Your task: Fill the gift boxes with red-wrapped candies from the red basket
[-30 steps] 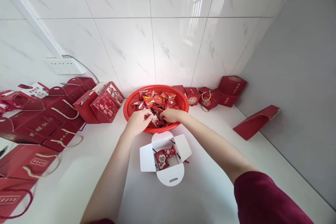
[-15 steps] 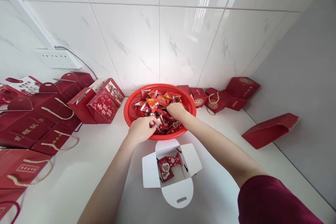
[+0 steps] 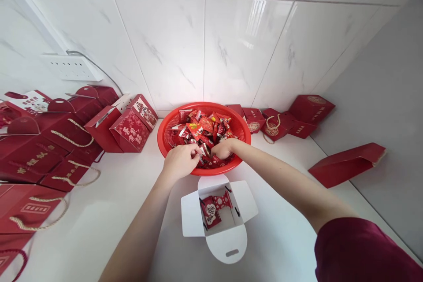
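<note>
A red plastic basket (image 3: 161,136) holds a heap of red-wrapped sweets (image 3: 194,130). My left hand (image 3: 182,158) rests over its near left rim with thumb and fingers curled together; what they hold, if anything, is hidden. Among the sweets on the near right side is my right hand (image 3: 224,148), its fingertips reaching down into the pile and out of sight. Just in front of the basket stands a white-lined carton (image 3: 226,242) with its flaps spread. Inside it lie a red packet with light lettering (image 3: 210,213) and a dotted red sweet (image 3: 223,201).
Red gift boxes (image 3: 39,158) with rope handles crowd the left side. Two more boxes (image 3: 130,130) stand left of the basket. Behind right are smaller red boxes (image 3: 277,125), and one box lies tilted (image 3: 346,165) against the grey panel. A tiled wall (image 3: 165,44) closes the back.
My right hand has moved nearer and lower in the basket, closer to my left hand. My left hand stays at the near left rim. The view has shifted slightly.
</note>
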{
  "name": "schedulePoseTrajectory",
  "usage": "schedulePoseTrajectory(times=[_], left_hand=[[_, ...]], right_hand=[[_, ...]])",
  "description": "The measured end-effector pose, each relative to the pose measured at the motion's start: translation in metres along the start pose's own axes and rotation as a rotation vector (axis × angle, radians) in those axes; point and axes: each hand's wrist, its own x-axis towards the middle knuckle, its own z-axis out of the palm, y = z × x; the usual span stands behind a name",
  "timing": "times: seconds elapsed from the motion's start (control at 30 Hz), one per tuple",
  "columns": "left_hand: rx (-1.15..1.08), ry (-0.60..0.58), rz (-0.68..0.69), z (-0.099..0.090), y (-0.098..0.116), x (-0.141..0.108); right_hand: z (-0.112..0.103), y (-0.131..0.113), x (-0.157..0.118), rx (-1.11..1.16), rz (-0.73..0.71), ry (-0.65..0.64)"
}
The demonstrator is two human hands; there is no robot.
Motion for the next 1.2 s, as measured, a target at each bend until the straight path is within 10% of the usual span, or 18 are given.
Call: schedulePoseTrajectory(times=[0.57, 0.8, 1.0, 1.2], left_hand=[[-0.296, 0.170, 0.008, -0.003, -0.007, 0.002], [-0.974, -0.020, 0.199, -0.020, 0.010, -0.012], [-0.977, -0.133, 0.182, -0.033, 0.027, -0.029], [-0.690, 0.011, 0.141, -0.029, 0.036, -0.053]], right_hand=[[0.010, 0.003, -0.054, 0.726, -0.467, 0.535], [0.037, -0.039, -0.089, 0.839, -0.689, 0.674], [0.069, -0.055, -0.108, 0.924, -0.669, 0.925], [0.099, -0.058, -0.137, 0.823, -0.432, 1.167]])
